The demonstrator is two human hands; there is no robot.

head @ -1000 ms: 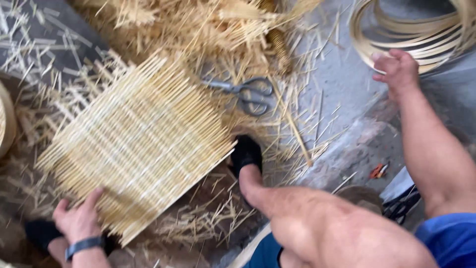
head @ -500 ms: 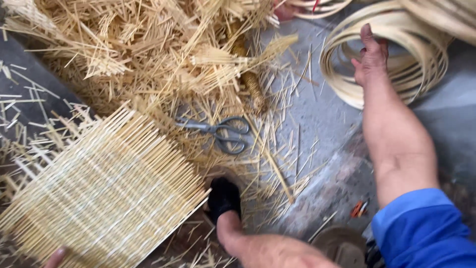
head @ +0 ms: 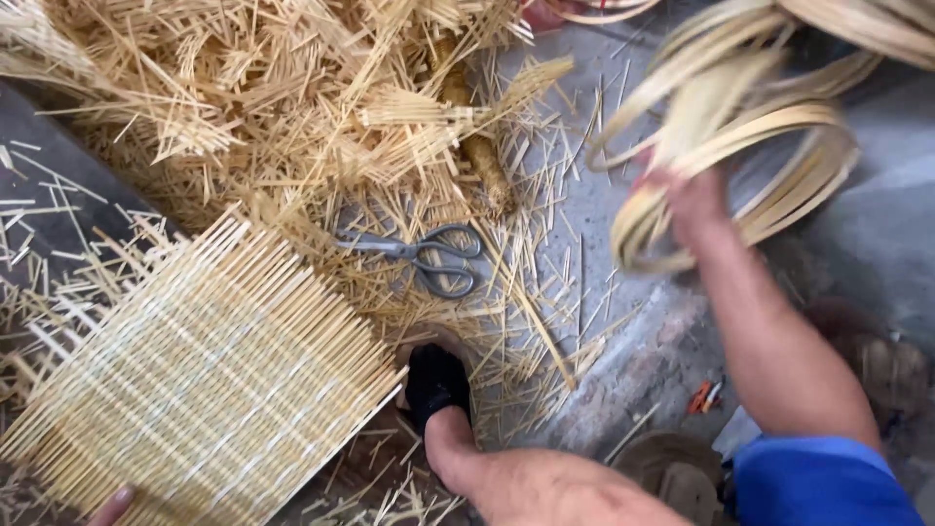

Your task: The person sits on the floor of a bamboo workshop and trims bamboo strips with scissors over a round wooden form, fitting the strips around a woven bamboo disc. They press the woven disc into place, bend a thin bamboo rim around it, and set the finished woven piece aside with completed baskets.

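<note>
Since half a second earlier, the right hand [head: 693, 200] had closed on the cane coils [head: 779, 146], blurred, looping beyond its fingers; the left hand [head: 109, 507] barely showed, its grip unclear.

Even, soft daylight; faint shadows — right hand [head: 693, 200] and coiled strips [head: 769, 127] motion-blurred.

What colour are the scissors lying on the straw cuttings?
The scissors are grey all over, blades and handles alike, seen in the head view.
</note>
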